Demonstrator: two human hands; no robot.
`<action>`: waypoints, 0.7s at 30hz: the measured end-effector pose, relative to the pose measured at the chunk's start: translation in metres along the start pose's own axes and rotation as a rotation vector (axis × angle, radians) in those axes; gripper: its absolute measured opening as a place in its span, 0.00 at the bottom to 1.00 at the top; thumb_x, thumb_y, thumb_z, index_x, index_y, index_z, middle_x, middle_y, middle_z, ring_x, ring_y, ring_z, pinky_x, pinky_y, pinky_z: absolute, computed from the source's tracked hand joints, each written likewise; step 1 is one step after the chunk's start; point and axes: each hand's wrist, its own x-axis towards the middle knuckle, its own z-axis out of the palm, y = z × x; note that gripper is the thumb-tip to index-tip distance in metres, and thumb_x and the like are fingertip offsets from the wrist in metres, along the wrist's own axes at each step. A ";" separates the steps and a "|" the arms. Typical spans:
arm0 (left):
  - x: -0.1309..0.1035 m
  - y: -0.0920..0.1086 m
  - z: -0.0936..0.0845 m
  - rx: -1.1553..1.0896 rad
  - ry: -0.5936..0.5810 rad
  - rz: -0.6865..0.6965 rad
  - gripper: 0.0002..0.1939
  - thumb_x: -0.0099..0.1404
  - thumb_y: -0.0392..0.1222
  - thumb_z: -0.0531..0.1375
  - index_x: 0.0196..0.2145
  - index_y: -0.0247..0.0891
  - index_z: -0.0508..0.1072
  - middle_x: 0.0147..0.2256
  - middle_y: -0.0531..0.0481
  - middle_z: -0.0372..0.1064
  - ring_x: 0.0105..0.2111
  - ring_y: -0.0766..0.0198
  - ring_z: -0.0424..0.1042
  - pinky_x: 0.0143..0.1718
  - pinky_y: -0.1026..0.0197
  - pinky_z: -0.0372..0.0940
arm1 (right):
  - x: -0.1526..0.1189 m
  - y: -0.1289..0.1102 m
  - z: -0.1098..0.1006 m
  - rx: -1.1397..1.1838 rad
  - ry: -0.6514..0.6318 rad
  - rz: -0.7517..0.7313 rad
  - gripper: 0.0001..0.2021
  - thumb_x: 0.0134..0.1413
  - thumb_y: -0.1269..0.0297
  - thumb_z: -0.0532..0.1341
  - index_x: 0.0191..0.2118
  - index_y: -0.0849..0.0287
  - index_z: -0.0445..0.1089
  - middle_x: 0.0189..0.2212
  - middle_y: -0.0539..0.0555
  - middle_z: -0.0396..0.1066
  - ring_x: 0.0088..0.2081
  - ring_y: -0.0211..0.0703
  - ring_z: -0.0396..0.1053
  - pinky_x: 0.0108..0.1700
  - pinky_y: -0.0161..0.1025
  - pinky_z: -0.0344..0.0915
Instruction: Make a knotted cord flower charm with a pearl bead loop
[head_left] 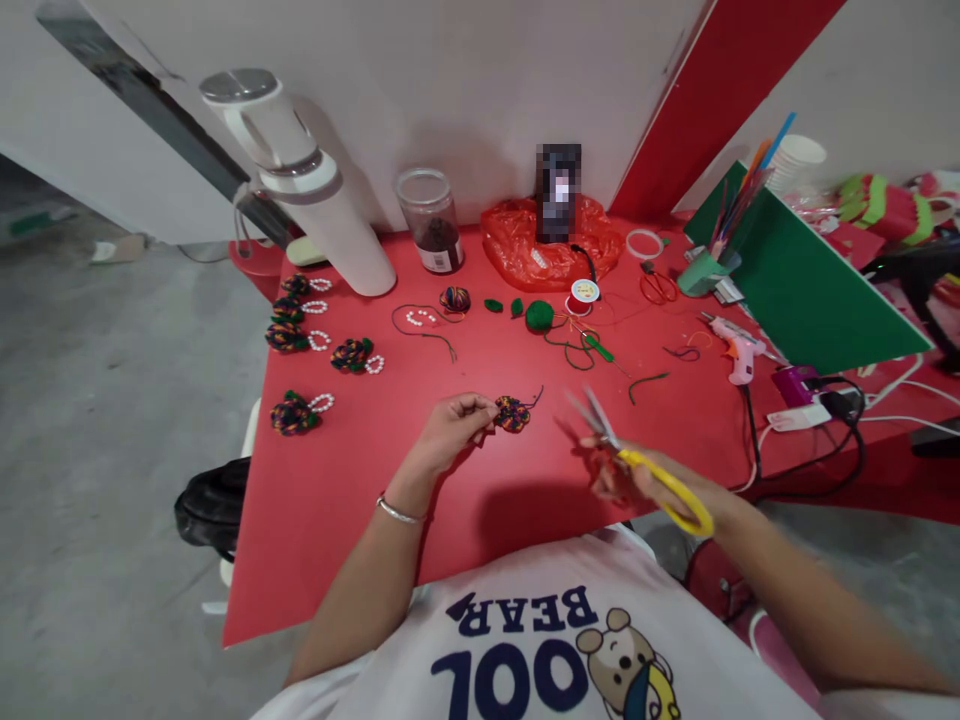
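Note:
Between thumb and fingers, my left hand [459, 428] pinches the edge of a multicoloured crocheted flower [513, 413], whose loose dark yarn tail points up and right. To its right, my right hand [634, 475] is closed round yellow-handled scissors [667, 488]. The scissors' blades are apart and point up and left, a short way from the flower, not touching it. The right fingers are somewhat blurred. Beyond the flower lie a green yarn ball [539, 316], a green crochet hook [598, 347] and two small green leaves [504, 307].
Finished flowers with bead loops [295, 413] lie at the left of the red table [337, 520]. Behind stand a white flask [337, 230], a jar [433, 225] and a phone [559, 195] on a red bag. A pink glue gun [741, 355], cables and a green board [810, 280] are at right.

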 end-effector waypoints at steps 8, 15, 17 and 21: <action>0.000 0.003 -0.003 0.017 -0.007 0.012 0.15 0.53 0.48 0.71 0.29 0.34 0.75 0.21 0.52 0.70 0.16 0.74 0.58 0.19 0.67 0.51 | 0.033 0.005 0.032 0.093 -0.238 0.142 0.39 0.57 0.27 0.49 0.49 0.61 0.71 0.31 0.53 0.70 0.19 0.34 0.64 0.19 0.34 0.60; 0.001 0.003 -0.006 0.043 0.000 -0.038 0.22 0.55 0.56 0.70 0.31 0.33 0.74 0.25 0.51 0.71 0.16 0.73 0.63 0.15 0.68 0.54 | 0.021 0.001 -0.005 -0.739 0.465 0.023 0.33 0.54 0.40 0.63 0.60 0.53 0.69 0.44 0.62 0.75 0.39 0.53 0.74 0.35 0.41 0.67; 0.003 0.002 -0.007 0.015 -0.010 -0.048 0.25 0.55 0.60 0.69 0.33 0.33 0.73 0.27 0.49 0.72 0.18 0.70 0.67 0.15 0.67 0.59 | 0.013 0.011 -0.024 -1.064 0.713 0.072 0.32 0.55 0.41 0.62 0.62 0.52 0.68 0.46 0.63 0.75 0.44 0.58 0.74 0.36 0.42 0.67; 0.004 0.003 -0.010 -0.029 -0.029 -0.077 0.27 0.60 0.62 0.66 0.38 0.32 0.73 0.28 0.47 0.73 0.22 0.65 0.73 0.20 0.64 0.67 | -0.003 0.031 -0.058 -1.283 0.772 0.069 0.29 0.59 0.53 0.60 0.65 0.53 0.64 0.47 0.61 0.75 0.48 0.57 0.74 0.43 0.44 0.68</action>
